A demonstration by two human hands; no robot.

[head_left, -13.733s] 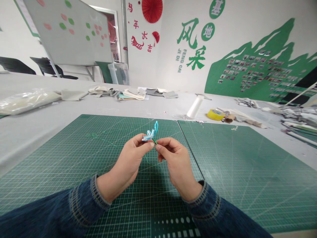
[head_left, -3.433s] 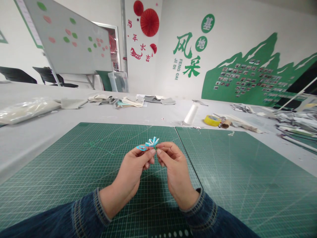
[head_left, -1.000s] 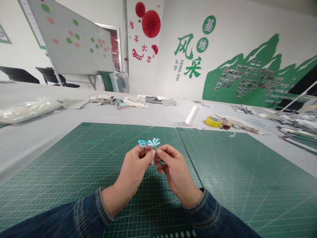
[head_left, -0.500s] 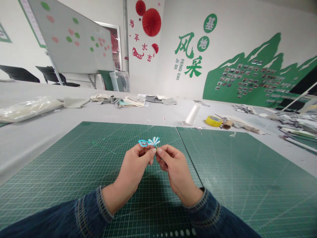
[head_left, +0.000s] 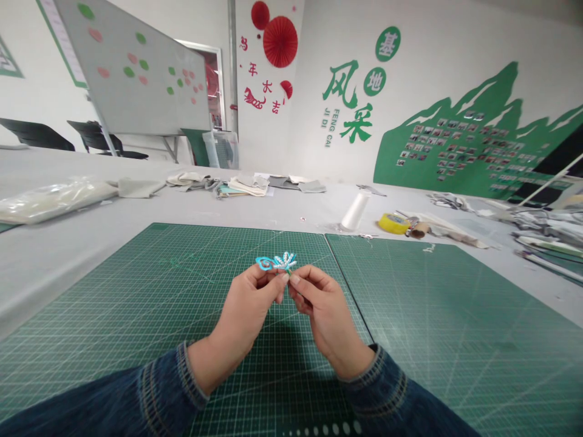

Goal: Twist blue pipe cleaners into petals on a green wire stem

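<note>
A small blue and white beaded flower piece (head_left: 284,261) is held up above the green cutting mat (head_left: 150,291). My left hand (head_left: 248,309) pinches it from below, with a blue looped part (head_left: 265,263) showing over its fingers. My right hand (head_left: 325,309) pinches the green base of the same piece, thumb and forefinger close to the left thumb. The fingertips of both hands nearly meet, and they cover the lower end of the piece.
Behind the mats on the grey table stand a white thread cone (head_left: 355,210) and a yellow tape roll (head_left: 393,223). Folded fabric (head_left: 248,184) lies at the back, a plastic-wrapped bundle (head_left: 54,200) at the left. More cloth (head_left: 546,218) is heaped at the right.
</note>
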